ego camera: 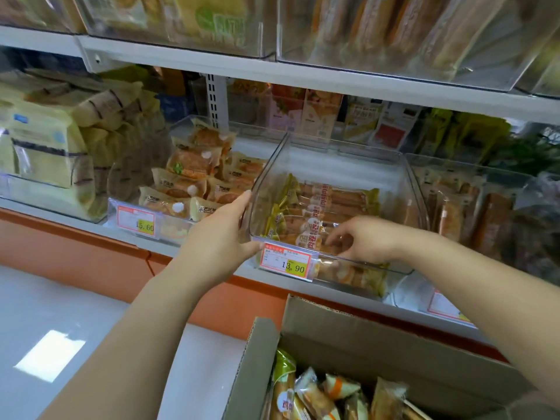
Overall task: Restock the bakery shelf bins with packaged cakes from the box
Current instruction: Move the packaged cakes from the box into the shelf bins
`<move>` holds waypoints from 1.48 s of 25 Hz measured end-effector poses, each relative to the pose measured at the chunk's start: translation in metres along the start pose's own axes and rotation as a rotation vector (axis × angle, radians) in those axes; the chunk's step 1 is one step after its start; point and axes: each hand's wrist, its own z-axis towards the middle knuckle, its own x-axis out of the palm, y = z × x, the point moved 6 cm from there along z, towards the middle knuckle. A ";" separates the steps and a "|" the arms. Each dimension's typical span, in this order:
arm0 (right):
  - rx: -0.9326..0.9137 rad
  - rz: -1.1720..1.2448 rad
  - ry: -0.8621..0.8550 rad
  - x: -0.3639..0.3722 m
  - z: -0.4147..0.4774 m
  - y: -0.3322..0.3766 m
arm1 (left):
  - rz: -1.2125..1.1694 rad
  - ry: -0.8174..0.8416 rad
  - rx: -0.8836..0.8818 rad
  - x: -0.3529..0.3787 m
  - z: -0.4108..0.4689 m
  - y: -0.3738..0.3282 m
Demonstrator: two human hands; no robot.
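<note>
A clear plastic bin (pixel 272 159) sits on the middle shelf with a 13.90 price tag (pixel 286 263) on its front. It is partly filled with long packaged cakes (pixel 333 201). My left hand (pixel 221 237) grips the bin's front left corner, fingers along the side wall and thumb at the front. My right hand (pixel 366 241) reaches over the front rim, its fingers curled on a packaged cake just inside. Below, an open cardboard box (pixel 363 338) holds more packaged cakes (pixel 318 395).
To the left is a bin of round packaged cakes (pixel 197 177) with a 15.60 tag (pixel 136 221); to the right, another full bin (pixel 469 207). Clear bins (pixel 394 31) hang on the shelf above. An orange base panel (pixel 91 256) runs under the shelf.
</note>
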 end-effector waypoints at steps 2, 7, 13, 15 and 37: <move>-0.033 0.135 -0.225 -0.013 -0.021 0.000 | 0.055 -0.096 0.004 -0.004 -0.001 -0.004; -0.163 0.581 -0.422 -0.013 -0.133 0.002 | -0.153 -0.195 0.224 -0.013 -0.043 -0.056; 0.040 0.080 0.448 0.169 -0.164 -0.069 | 0.107 0.720 0.414 0.142 -0.117 -0.108; 0.158 0.075 0.646 0.244 -0.179 -0.095 | 0.213 0.900 0.424 0.196 -0.148 -0.100; 0.508 1.517 0.312 0.311 -0.210 -0.131 | 0.038 0.692 0.042 0.262 -0.167 -0.046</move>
